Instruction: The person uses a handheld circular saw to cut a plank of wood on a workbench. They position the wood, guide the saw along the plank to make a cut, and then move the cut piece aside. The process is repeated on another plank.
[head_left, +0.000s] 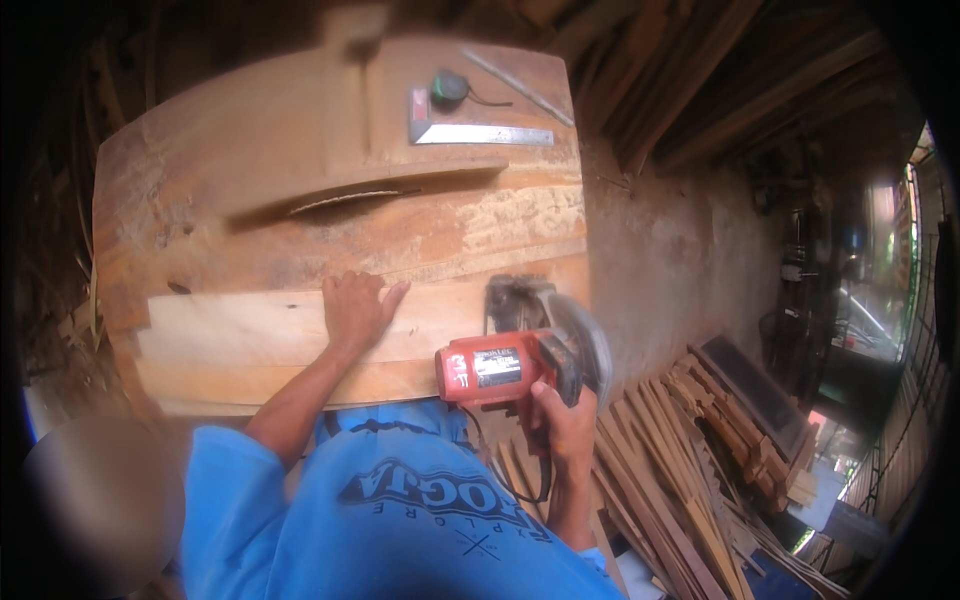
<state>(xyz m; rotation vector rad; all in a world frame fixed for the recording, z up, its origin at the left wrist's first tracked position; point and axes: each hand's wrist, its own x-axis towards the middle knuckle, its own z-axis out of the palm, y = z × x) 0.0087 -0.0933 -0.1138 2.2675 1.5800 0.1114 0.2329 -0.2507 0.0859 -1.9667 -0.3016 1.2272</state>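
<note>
Left hand (358, 310) lies flat, palm down, fingers spread, on the pale plank (270, 335), pinning it to the wooden workbench (200, 180). Taking that plank as the landmark: it lies lengthwise along the bench edge nearest the person, hand pressing a little right of its middle. Right hand (565, 425) is closed around the rear handle of a red circular saw (520, 355), which sits at the plank's right end, base on or just over the wood, can't tell which. Blade guard blurred, so the blade may be spinning, can't confirm. Black cord (500, 470) hangs from the saw below the plank's right end. No kerf visible anywhere on the plank's face left of the saw; judging by that, the cut is at its very start or only just entered at the right end, and nearly the whole length is left to do. Beyond the plank, further up the bench: a curved wooden piece (360, 190), then a steel try square (470, 130) and a dark tape measure (449, 88) near the far edge, well apart from the hands. Right of the plank and lower, on the floor, a heap of thin wood offcut strips (690, 470). Stacked timber (700, 70) leans beyond the far right corner. Person wears a blue shirt (400, 500).
</note>
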